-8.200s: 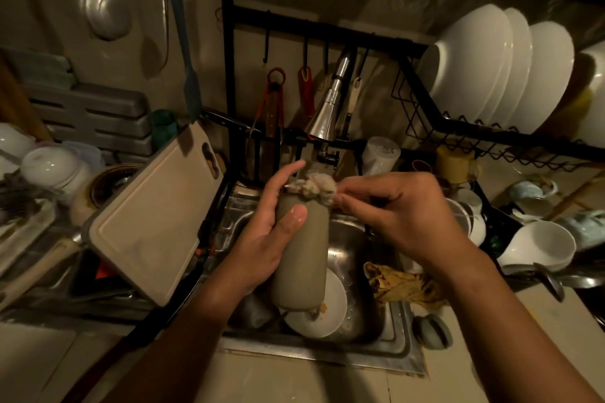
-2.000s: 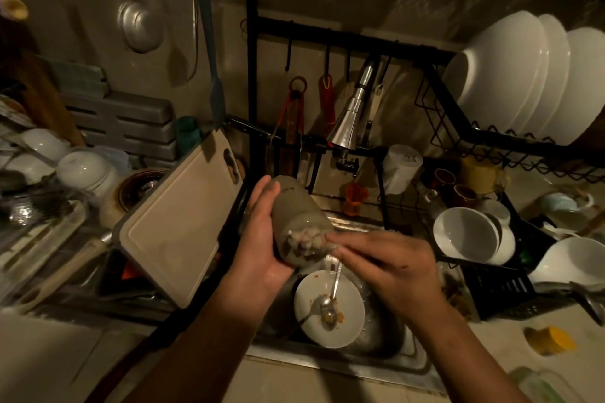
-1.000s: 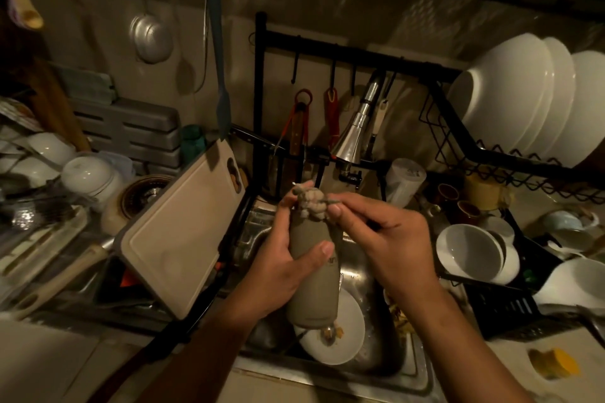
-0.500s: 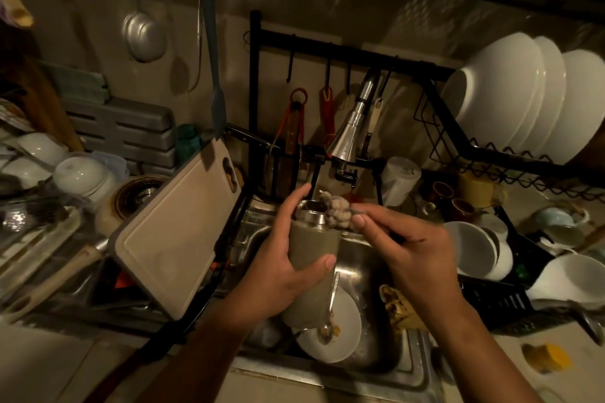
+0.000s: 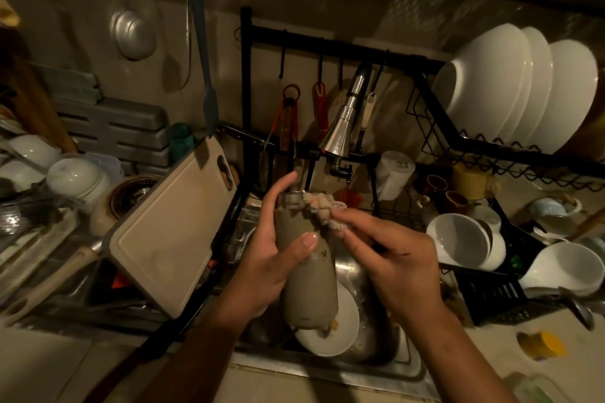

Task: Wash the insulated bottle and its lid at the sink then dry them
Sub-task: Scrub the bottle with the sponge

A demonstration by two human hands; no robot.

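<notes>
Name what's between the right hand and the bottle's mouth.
Head view: a scrubbing cloth, pinched by the right hand, against the rim of the insulated bottle.

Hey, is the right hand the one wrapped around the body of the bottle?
No, the left hand grips the bottle, while the right hand pinches a scrubbing cloth at its mouth.
</notes>
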